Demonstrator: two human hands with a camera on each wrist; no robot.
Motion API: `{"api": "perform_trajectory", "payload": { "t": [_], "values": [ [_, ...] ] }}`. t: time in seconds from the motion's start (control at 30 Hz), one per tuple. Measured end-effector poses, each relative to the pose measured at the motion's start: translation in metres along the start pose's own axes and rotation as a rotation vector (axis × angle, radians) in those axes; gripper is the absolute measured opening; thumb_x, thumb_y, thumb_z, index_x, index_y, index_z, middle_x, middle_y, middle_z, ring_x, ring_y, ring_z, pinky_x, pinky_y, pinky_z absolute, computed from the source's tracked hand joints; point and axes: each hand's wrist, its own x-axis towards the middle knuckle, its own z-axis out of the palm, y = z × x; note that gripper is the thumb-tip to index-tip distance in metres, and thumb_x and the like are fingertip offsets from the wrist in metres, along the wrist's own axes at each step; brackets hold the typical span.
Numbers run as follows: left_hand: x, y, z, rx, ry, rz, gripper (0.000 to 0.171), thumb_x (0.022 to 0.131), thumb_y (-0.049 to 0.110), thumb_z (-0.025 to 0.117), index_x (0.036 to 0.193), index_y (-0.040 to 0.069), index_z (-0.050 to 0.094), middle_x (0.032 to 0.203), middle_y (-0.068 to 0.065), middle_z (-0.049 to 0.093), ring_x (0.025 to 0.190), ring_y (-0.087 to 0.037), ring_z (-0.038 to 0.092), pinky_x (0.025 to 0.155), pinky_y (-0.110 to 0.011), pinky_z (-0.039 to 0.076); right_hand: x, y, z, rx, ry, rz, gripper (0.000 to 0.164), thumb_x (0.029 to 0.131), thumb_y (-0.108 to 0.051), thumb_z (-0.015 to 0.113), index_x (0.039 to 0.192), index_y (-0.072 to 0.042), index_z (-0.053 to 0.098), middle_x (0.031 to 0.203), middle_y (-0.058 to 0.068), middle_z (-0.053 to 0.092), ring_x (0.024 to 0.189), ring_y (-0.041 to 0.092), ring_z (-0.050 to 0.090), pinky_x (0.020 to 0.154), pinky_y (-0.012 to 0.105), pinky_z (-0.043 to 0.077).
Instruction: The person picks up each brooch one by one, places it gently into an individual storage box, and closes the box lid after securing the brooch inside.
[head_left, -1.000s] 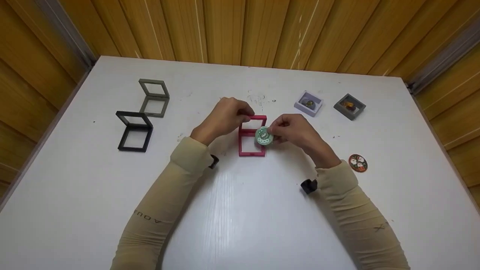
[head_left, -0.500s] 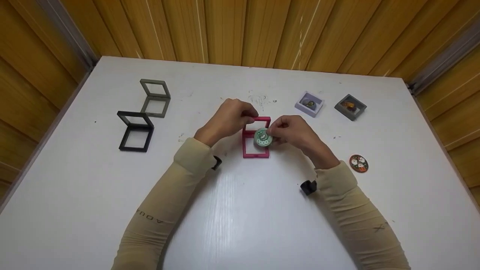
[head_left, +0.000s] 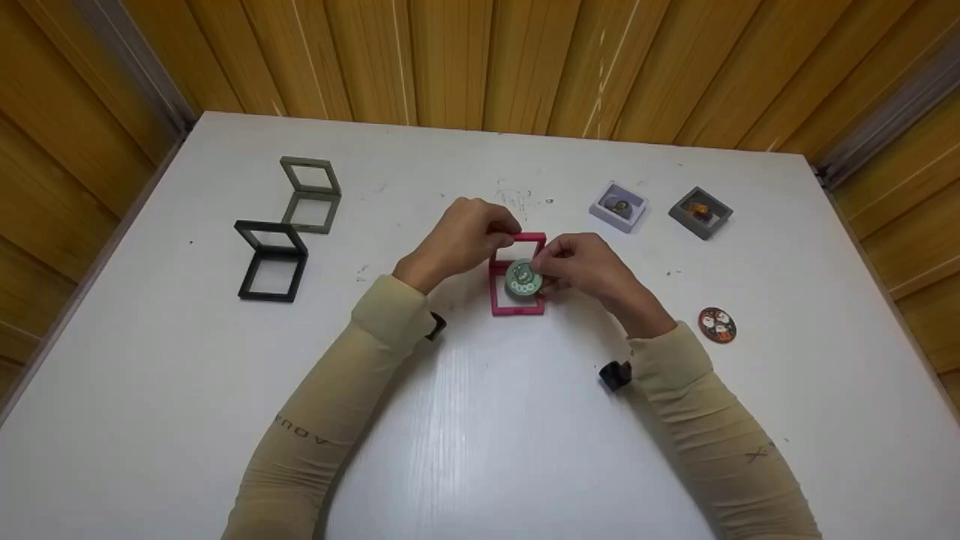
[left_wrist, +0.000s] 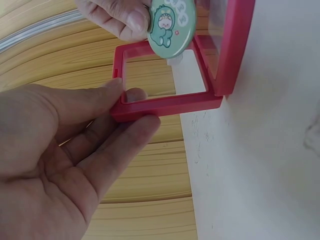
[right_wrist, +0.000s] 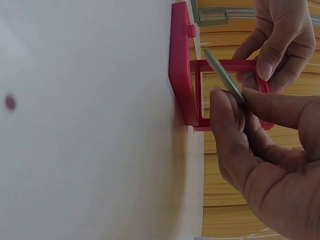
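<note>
A red hinged display frame (head_left: pixel 517 310) stands open on the white table, one half flat and the other raised. My left hand (head_left: pixel 466 236) pinches the upper edge of the raised half (left_wrist: pixel 170 106) between thumb and fingers. Between thumb and fingertips my right hand (head_left: pixel 589 268) pinches a round green badge (head_left: pixel 523 278) by its edge. In the left wrist view the badge (left_wrist: pixel 171 27) shows a cartoon figure in a green costume. The right wrist view has the badge (right_wrist: pixel 223 76) nearly edge-on, tilted and held above the flat half (right_wrist: pixel 181 65).
Open black (head_left: pixel 271 277) and olive (head_left: pixel 311 214) display frames stand at the left. A lilac frame (head_left: pixel 618 207) and a grey frame (head_left: pixel 700 213), each with something inside, lie at back right. Another round badge (head_left: pixel 718 325) lies at the right on the white table (head_left: pixel 480 450).
The red frame and my left hand have shifted slightly right. The green badge has moved a little left and down, over the flat half.
</note>
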Motion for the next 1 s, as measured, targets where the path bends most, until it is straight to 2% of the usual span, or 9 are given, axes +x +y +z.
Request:
{"api": "perform_trajectory", "payload": {
  "t": [0.73, 1.0],
  "values": [
    [-0.0011, 0.0011, 0.0028, -0.001, 0.014, -0.006, 0.021, 0.104, 0.008, 0.070, 0.122, 0.005, 0.079, 0.115, -0.008, 0.077, 0.096, -0.019, 0.068, 0.090, -0.027, 0.057, -0.0005, 0.0047, 0.0064, -0.024, 0.018, 0.000, 0.018, 0.100, -0.015, 0.073, 0.104, 0.003, 0.072, 0.105, 0.015, 0.071, 0.081, 0.018, 0.070, 0.074, 0.028, 0.060],
    [-0.0013, -0.0003, 0.0039, 0.011, 0.032, 0.027, 0.018, 0.102, 0.006, 0.071, 0.118, 0.003, 0.081, 0.111, -0.009, 0.078, 0.094, -0.019, 0.068, 0.087, -0.029, 0.057, -0.0009, 0.0050, 0.0073, -0.026, 0.023, -0.008, 0.017, 0.100, -0.012, 0.074, 0.104, 0.004, 0.072, 0.101, 0.015, 0.072, 0.078, 0.019, 0.070, 0.070, 0.028, 0.060]
  ]
}}
